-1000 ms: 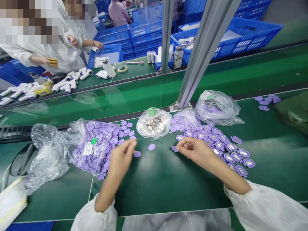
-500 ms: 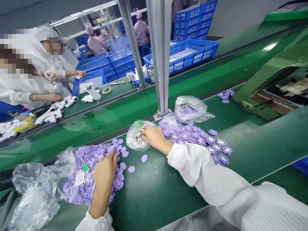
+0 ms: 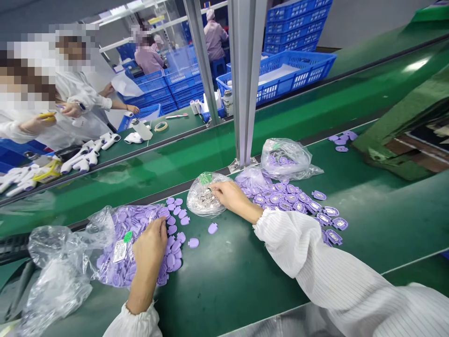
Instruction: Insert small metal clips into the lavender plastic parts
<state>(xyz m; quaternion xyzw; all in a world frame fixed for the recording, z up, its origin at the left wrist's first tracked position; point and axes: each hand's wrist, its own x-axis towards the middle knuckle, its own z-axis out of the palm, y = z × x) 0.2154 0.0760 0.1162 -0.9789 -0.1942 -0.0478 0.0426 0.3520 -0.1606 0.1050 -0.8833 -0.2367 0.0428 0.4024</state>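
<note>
My left hand [image 3: 150,243] rests on a clear plastic bag of lilac plastic parts [image 3: 129,238], its fingers on the pile's upper edge. My right hand [image 3: 229,195] reaches into the mouth of a clear bag of small silver metal pieces [image 3: 203,199], fingertips among them. Whether either hand holds a piece is hidden. Several loose lilac parts [image 3: 192,242] lie on the green belt [image 3: 224,285] between my hands. To the right of my right hand, several lilac parts with silver insets [image 3: 293,202] lie spread out.
A knotted bag of lilac parts [image 3: 286,159] stands by an aluminium post [image 3: 246,79]. Across a second green belt, a co-worker in white [image 3: 75,100] stands near white plastic devices [image 3: 86,158]. Blue crates [image 3: 277,82] are stacked behind.
My left hand has moved from the loose parts onto the bagged pile. My right hand has gone from the belt to the silver pieces' bag. The view has swung, shifting the scene.
</note>
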